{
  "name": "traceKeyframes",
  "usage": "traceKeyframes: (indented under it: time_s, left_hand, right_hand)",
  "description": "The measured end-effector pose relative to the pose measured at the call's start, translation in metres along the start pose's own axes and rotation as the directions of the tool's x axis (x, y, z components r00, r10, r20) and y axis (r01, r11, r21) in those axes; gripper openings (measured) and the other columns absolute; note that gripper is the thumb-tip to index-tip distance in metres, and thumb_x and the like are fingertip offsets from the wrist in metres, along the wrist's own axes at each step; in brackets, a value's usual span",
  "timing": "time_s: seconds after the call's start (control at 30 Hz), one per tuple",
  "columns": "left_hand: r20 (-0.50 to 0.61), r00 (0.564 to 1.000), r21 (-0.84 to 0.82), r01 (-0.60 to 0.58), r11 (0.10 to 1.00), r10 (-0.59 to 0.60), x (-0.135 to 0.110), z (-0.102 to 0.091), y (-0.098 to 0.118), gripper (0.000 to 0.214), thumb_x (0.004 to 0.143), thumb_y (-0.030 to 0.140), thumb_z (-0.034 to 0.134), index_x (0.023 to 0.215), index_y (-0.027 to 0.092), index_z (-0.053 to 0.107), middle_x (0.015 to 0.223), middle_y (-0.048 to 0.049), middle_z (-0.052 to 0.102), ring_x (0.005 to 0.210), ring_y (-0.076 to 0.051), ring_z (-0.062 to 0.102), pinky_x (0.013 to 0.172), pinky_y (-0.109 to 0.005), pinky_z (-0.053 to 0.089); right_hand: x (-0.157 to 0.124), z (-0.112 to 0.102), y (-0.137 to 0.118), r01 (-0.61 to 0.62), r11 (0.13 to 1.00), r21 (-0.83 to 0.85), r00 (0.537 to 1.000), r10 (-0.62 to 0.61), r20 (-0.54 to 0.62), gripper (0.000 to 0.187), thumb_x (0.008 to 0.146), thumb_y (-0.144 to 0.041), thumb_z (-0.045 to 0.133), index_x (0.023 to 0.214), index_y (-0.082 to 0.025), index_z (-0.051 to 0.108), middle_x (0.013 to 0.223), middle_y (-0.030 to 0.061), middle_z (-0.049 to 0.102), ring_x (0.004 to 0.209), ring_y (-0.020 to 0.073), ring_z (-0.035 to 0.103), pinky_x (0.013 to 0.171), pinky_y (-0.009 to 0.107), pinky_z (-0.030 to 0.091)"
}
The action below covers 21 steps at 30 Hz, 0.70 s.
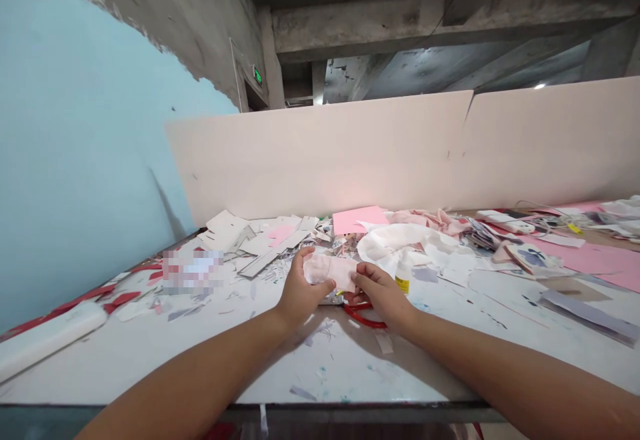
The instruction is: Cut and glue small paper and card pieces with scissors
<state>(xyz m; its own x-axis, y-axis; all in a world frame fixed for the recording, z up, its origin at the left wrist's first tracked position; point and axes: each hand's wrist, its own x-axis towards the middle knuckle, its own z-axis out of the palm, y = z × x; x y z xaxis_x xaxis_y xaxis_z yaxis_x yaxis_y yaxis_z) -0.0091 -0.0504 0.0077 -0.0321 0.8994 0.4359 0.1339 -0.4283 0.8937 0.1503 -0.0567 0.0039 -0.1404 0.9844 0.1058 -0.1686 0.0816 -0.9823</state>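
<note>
Between my two hands, a little above the table, is a small piece of pale pink fabric (333, 271). My left hand (299, 283) grips its left end, thumb along the lower edge and fingers behind. At the right end, my right hand (381, 291) pinches the piece between thumb and fingers. Red-handled scissors (369, 323) lie on the table just below my right hand, their blades mostly hidden. Beyond that hand stands a small white bottle with a yellow label (402, 279), partly covered by it.
White table (280, 373) with paper scraps scattered over it. Cut grey-white card (227, 232) is piled at the back left. Pink paper (359, 219) and crumpled white cloth (415, 243) lie behind my hands. A pale partition (320, 160) borders the back, and a blue wall (90, 127) the left.
</note>
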Motion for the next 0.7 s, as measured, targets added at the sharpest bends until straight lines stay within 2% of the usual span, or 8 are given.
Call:
traceKeyframes:
  time_s: [0.27,0.43,0.57,0.7]
  left_hand:
    - [-0.021,1.0,-0.006,-0.017,1.0,0.017,-0.0018,0.0002,0.0017,0.061,0.057,0.019,0.067,0.112,0.022,0.043,0.107,-0.0053,0.053,0.086,-0.015,0.056,0.077,-0.029,0.044]
    - [0.036,0.999,-0.084,-0.008,0.996,0.011,-0.0014,0.0009,0.0024,0.06,0.058,0.02,0.067,0.113,0.021,0.041,0.1,-0.0046,0.055,0.081,-0.016,0.057,0.075,-0.032,0.046]
    - [-0.02,1.0,-0.085,-0.002,0.996,0.0,0.0023,0.0016,-0.0016,0.062,0.057,0.021,0.068,0.112,0.021,0.04,0.097,-0.004,0.055,0.081,-0.017,0.058,0.073,-0.031,0.046]
    - [0.0,1.0,-0.075,0.021,0.997,-0.021,0.0037,0.0017,-0.0048,0.063,0.056,0.021,0.068,0.112,0.021,0.039,0.096,-0.0038,0.056,0.081,-0.017,0.058,0.072,-0.03,0.046]
  right_hand:
    - [-0.0019,-0.0002,-0.0028,0.052,0.999,-0.015,0.999,-0.052,-0.01,0.018,0.071,-0.032,0.059,0.072,-0.019,0.045,0.054,-0.0092,0.049,0.052,0.0079,0.06,0.054,0.02,0.048]
    - [0.0016,-0.0014,-0.0003,0.057,0.998,-0.024,0.998,-0.057,-0.024,0.024,0.067,-0.032,0.062,0.064,-0.019,0.042,0.051,-0.0099,0.047,0.048,0.0071,0.057,0.055,0.022,0.049]
    - [0.002,-0.002,0.0027,0.044,0.999,-0.018,0.999,-0.044,-0.004,0.022,0.068,-0.036,0.06,0.07,-0.02,0.046,0.052,-0.009,0.048,0.049,0.0085,0.056,0.055,0.023,0.049]
    - [0.0024,-0.0027,0.0057,0.04,0.999,-0.01,0.999,-0.04,0.02,0.022,0.068,-0.039,0.058,0.071,-0.02,0.047,0.055,-0.008,0.05,0.048,0.0084,0.054,0.054,0.024,0.048]
